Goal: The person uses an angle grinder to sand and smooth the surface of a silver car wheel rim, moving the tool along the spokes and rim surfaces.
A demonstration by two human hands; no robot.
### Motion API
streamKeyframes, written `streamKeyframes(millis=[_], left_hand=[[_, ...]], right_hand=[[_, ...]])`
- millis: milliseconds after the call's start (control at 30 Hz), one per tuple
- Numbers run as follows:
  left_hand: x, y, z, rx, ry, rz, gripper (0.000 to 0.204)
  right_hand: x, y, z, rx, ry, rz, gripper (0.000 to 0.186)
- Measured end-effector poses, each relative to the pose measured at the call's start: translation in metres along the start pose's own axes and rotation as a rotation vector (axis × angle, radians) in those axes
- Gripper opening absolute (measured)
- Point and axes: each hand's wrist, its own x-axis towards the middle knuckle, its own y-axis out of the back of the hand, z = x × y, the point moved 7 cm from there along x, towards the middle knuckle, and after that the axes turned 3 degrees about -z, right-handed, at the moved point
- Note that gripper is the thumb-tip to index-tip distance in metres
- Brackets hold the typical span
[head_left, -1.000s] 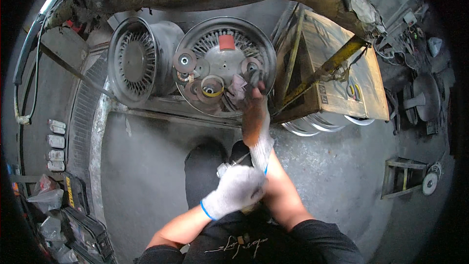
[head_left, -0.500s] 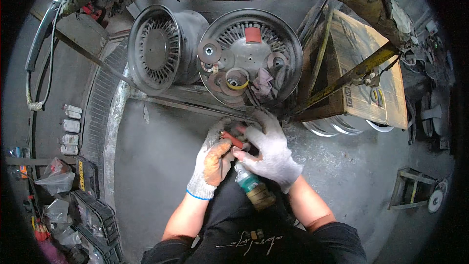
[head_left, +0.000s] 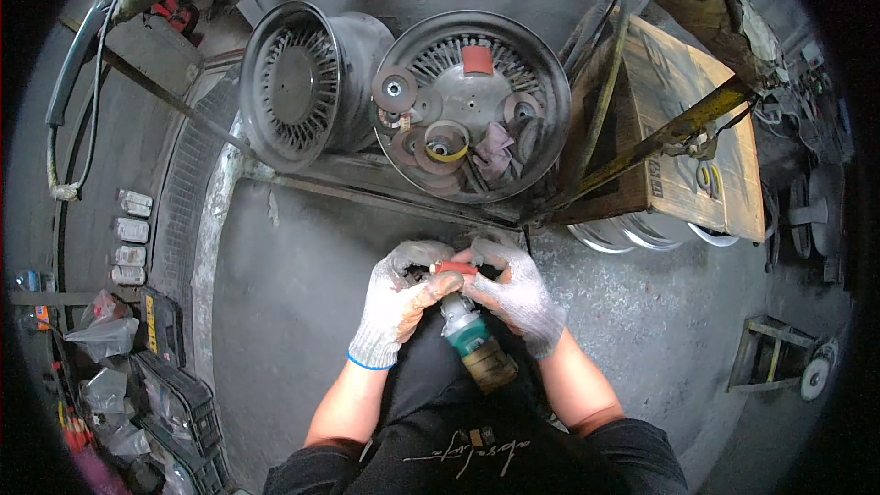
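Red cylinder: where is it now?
In the head view, just below centre: the red cylinder is between the left hand and right hand, just above the green tool.

A big grey wheel (head_left: 291, 92) stands on its edge at the left. On the right is a dusty brown box (head_left: 701, 119), with shiny round rims (head_left: 632, 236) peeking out under it. Four pale packs (head_left: 133, 231) sit in a row at the far left. Below them are a crinkly clear bag (head_left: 101, 335) and a black case (head_left: 163, 325). A small metal stand (head_left: 775, 353) is on the floor (head_left: 632, 312) at the right.
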Motion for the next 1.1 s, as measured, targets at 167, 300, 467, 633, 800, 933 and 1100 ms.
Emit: streamKeyframes(millis=[167,300,467,633,800,933,1100], left_hand=[[-0.004,-0.002,-0.002,0.058,-0.046,0.047,0.049],[-0.005,-0.008,0.0,0.031,-0.078,0.12,0.055],[-0.006,-0.004,-0.004,0.133,-0.059,0.115,0.046],[-0.011,-0.002,-0.012,0.014,-0.001,0.14,0.034],[-0.007,0.012,-0.01,-0.071,-0.07,0.134,0.023],[-0.006,0.008,-0.002,-0.075,-0.033,0.072,0.026],[-0.008,0.009,0.0,-0.038,0.067,0.067,0.035]], right_hand=[[0.003,0.005,0.007,-0.002,0.032,0.033,0.029],[0.004,0.01,0.0,-0.015,0.068,0.178,0.033],[0.002,0.011,-0.005,-0.182,-0.059,0.168,0.038],[0.001,0.008,-0.007,-0.086,0.062,0.079,0.049],[-0.006,0.002,-0.007,0.362,-0.098,-0.105,0.047],[-0.01,-0.002,-0.004,0.594,-0.222,-0.065,0.05],[-0.009,-0.002,-0.005,0.661,-0.139,-0.083,0.055]])
